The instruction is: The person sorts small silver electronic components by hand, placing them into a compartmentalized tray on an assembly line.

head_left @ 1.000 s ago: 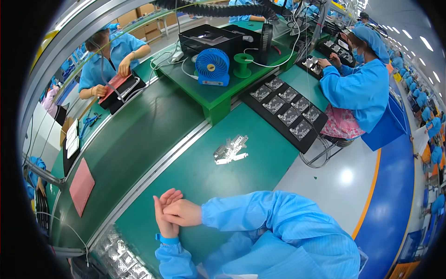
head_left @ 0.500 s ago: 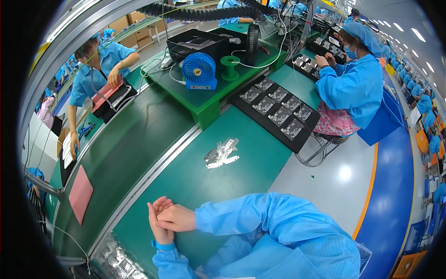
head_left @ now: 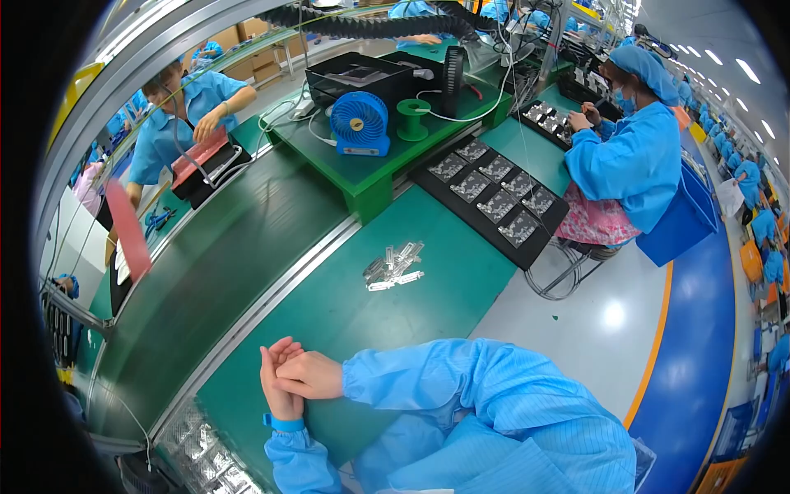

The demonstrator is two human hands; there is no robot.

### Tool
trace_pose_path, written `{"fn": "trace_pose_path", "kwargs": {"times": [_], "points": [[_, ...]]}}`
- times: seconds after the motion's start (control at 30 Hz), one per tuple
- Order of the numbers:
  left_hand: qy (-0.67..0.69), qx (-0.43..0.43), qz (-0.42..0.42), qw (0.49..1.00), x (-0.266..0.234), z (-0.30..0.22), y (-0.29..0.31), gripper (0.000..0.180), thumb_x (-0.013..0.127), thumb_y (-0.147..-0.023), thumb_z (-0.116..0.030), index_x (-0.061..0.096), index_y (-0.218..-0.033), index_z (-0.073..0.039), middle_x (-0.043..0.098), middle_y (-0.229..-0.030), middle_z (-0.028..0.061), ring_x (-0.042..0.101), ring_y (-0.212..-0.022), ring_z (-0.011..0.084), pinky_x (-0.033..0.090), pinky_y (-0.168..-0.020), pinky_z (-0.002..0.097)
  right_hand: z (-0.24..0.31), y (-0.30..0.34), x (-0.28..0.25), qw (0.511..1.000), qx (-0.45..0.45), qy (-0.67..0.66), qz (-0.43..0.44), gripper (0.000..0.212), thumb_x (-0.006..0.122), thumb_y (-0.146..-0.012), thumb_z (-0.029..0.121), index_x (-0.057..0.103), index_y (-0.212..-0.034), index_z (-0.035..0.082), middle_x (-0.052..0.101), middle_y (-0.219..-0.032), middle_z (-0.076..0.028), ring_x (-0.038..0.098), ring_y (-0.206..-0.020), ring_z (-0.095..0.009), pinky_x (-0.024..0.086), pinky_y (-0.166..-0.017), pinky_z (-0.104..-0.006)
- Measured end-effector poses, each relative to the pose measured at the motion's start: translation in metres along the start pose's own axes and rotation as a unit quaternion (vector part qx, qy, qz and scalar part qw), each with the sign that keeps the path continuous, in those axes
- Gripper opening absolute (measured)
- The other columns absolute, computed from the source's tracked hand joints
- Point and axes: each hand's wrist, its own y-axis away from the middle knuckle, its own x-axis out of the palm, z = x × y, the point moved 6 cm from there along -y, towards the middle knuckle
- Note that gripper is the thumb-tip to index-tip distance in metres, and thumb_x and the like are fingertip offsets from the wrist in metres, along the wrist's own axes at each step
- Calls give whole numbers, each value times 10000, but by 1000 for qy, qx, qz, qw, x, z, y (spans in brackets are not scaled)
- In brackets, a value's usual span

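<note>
My hands rest together over the green work surface, at the lower left. My left hand has its fingers stretched out and slightly bent, palm toward the right one; a blue band is round its wrist. Coming in from the right, my right hand lies against that palm with its fingers curled over it. Whether anything small sits between the palms is hidden. Ahead of them lies a loose pile of small clear and white strip-like parts, touched by neither hand.
Beside my left forearm is a clear plastic tray. A dark green conveyor belt runs along the left. Ahead stand a blue fan, a green spool and a black tray of circuit boards. Co-workers sit across and at right.
The pink sheet that lay on the belt at left is now raised upright near the co-worker across. My hands keep the same pose; the view has shifted slightly.
</note>
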Motion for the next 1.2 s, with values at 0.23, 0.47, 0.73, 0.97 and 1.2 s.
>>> {"fn": "trace_pose_path", "kwargs": {"times": [0.23,0.47,0.73,0.97,1.2], "points": [[3,-1,-5,1000,-4,1,1,486,426,-1044,-425,608,-1121,20,639,-1004,105,610,-954,187,495,-899,312,-2,2,5,1000,-19,8,-2,249,555,-951,215,577,-769,46,636,-782,-141,628,-737,-356,489,-668,-449],[0,-9,-7,1000,-1,4,2,466,446,-1039,-410,611,-1110,19,634,-990,102,604,-947,186,492,-894,316,-4,5,5,1000,-25,10,-5,258,551,-957,221,576,-770,44,629,-773,-141,624,-729,-353,489,-665,-446],[-18,-10,-13,1000,0,1,2,436,480,-1029,-391,610,-1098,19,624,-979,94,598,-937,180,489,-888,312,-2,3,2,1000,-25,6,-7,280,556,-962,232,570,-756,42,623,-751,-143,619,-711,-350,481,-652,-448],[-19,-14,-16,1000,0,2,2,426,493,-1023,-384,611,-1098,18,629,-977,95,602,-936,180,492,-882,312,-4,5,3,1000,-25,12,-13,283,564,-959,231,571,-748,42,620,-737,-143,615,-697,-353,479,-644,-450],[-21,-13,-20,999,1,1,4,417,501,-1021,-376,615,-1097,18,634,-973,97,606,-932,181,492,-873,309,-2,5,3,1000,-10,2,-9,274,563,-940,227,585,-746,34,639,-761,-163,630,-726,-377,490,-660,-471]]}}
